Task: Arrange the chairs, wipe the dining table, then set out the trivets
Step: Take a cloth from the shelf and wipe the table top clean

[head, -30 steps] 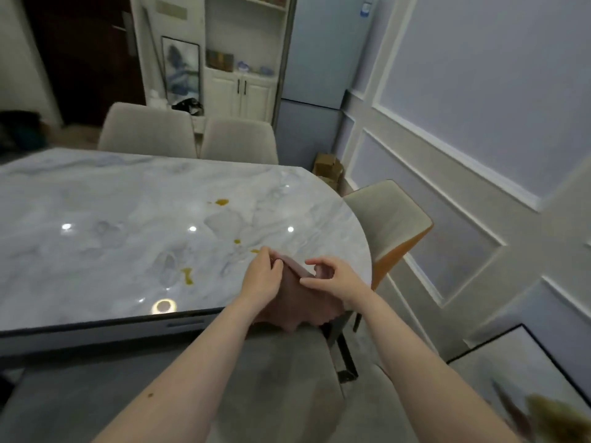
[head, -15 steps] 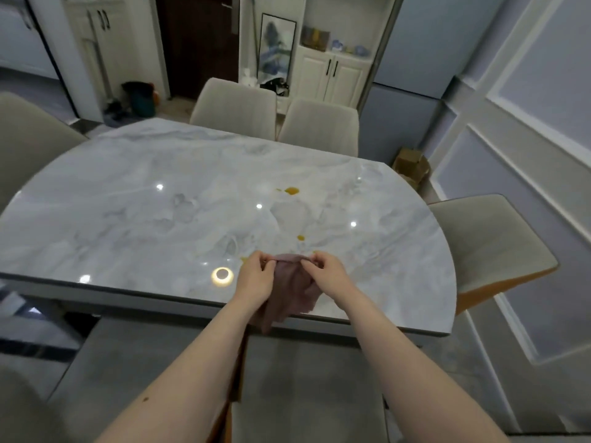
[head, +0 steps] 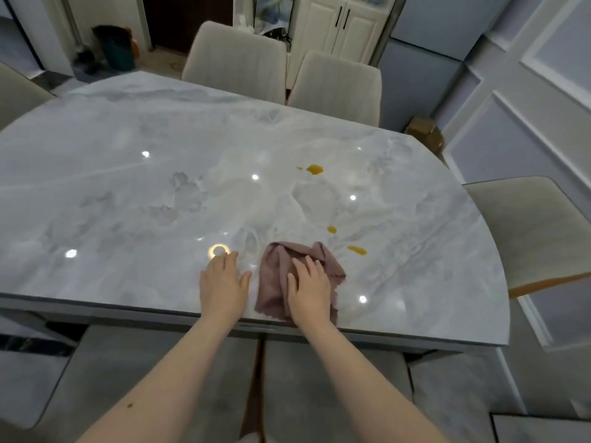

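Marble-patterned dining table (head: 128,193), grey-white, glossy, ceiling lights reflected in it. Right hand (head: 308,289) lies flat, fingers spread, palm down on a mauve cloth (head: 275,276) near the table's near edge; the cloth is rumpled and its lower corner reaches the edge. Left hand (head: 223,282) also flat and open, palm on bare tabletop just beside the cloth, apart from it, gripping nothing. Yellow-orange spills on the surface: one large spot (head: 314,169) well beyond the cloth with a small fleck at its left, a smaller drop (head: 331,229) nearer, and a streak (head: 357,249) just right of the cloth's top corner (not touching it). Pale upholstered chairs: two at the far side (head: 235,59) (head: 335,84), one at the right end (head: 531,228), two tucked under the near edge (head: 332,385). No trivets identifiable.
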Demonstrator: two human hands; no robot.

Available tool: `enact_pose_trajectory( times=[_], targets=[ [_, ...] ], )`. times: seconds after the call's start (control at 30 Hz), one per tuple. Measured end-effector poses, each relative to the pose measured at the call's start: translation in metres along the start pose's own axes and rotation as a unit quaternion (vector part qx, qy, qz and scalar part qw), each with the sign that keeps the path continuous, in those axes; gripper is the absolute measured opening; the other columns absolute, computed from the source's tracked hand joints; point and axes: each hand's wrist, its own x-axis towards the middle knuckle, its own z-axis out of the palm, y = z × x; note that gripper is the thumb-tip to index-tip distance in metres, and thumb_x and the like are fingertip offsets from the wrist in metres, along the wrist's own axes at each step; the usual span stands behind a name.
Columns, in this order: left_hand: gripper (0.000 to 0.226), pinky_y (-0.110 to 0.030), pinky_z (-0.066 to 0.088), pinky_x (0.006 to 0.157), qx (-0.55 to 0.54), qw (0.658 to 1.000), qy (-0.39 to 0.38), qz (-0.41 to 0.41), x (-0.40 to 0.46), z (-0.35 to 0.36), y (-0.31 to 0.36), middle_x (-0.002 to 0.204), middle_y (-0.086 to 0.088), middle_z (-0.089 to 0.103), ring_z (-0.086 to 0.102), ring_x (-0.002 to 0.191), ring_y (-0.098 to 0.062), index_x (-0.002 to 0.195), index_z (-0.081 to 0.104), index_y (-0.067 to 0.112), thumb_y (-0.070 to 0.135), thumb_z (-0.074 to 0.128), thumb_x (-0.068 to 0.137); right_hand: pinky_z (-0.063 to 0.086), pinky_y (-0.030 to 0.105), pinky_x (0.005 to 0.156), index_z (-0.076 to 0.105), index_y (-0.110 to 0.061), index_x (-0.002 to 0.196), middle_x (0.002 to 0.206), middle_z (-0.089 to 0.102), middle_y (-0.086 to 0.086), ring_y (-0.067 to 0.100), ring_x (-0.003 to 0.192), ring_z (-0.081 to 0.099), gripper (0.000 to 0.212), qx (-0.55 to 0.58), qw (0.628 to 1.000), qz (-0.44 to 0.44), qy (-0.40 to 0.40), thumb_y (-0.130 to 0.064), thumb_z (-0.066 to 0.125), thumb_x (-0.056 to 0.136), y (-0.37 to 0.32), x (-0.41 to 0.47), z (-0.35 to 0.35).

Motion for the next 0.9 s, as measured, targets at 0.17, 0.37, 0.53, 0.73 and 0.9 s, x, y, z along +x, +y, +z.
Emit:
enact_pose_trajectory(
  times=[0.17,0.37,0.53,0.73,0.9],
  targets=[
    [0.06,-0.058,-0.002,0.112,0.156,0.987,-0.028,0.013,0.024,0.004,-0.051,0.16,-0.005,0.006,-0.001,0.146,-0.03,0.152,0.012,0.02,0.046,0.026,0.1,-0.01,0.052,0.116,0.001,-0.041,0.15,0.161,-0.006,0.003,0.039,0.145,-0.008,0.078,-0.096,0.991,0.022,-0.086,-0.063,-0.011,0.076,-0.005,0.012,0.041],
    [0.063,-0.059,0.001,0.112,0.167,0.986,0.015,0.02,0.038,0.015,-0.073,0.156,-0.009,0.025,0.017,0.144,-0.036,0.15,0.025,0.014,0.044,0.015,0.096,-0.01,0.06,0.113,0.002,-0.044,0.15,0.161,-0.003,0.005,0.043,0.144,-0.009,0.059,-0.15,0.985,0.041,-0.076,-0.059,0.023,0.096,-0.033,0.063,0.068],
    [0.062,-0.059,0.005,0.112,0.174,0.984,0.026,0.027,0.04,0.016,-0.078,0.153,-0.009,0.031,0.024,0.141,-0.036,0.148,0.032,0.012,0.04,0.014,0.095,-0.01,0.06,0.113,0.011,-0.045,0.149,0.161,0.004,0.006,0.043,0.144,-0.006,0.057,-0.117,0.986,-0.074,-0.089,-0.057,0.027,0.095,-0.078,0.059,0.091],
    [0.06,-0.059,0.01,0.112,0.152,0.987,0.039,0.03,0.036,0.014,-0.076,0.153,-0.008,0.031,0.027,0.141,-0.035,0.147,0.034,0.011,0.038,0.015,0.097,0.003,0.058,0.115,0.02,-0.048,0.146,0.159,0.018,-0.001,0.044,0.144,0.009,0.06,-0.131,0.982,-0.112,-0.082,-0.061,0.024,0.088,0.001,0.026,0.058],
    [0.06,-0.057,0.006,0.114,0.166,0.984,0.057,0.028,0.036,0.017,-0.076,0.155,-0.007,0.027,0.023,0.143,-0.033,0.148,0.03,0.011,0.038,0.012,0.098,-0.004,0.057,0.115,0.009,-0.048,0.148,0.161,0.009,-0.001,0.04,0.145,0.002,0.064,-0.174,0.983,-0.011,-0.064,-0.066,0.011,0.086,0.002,0.102,0.054]
  ],
)
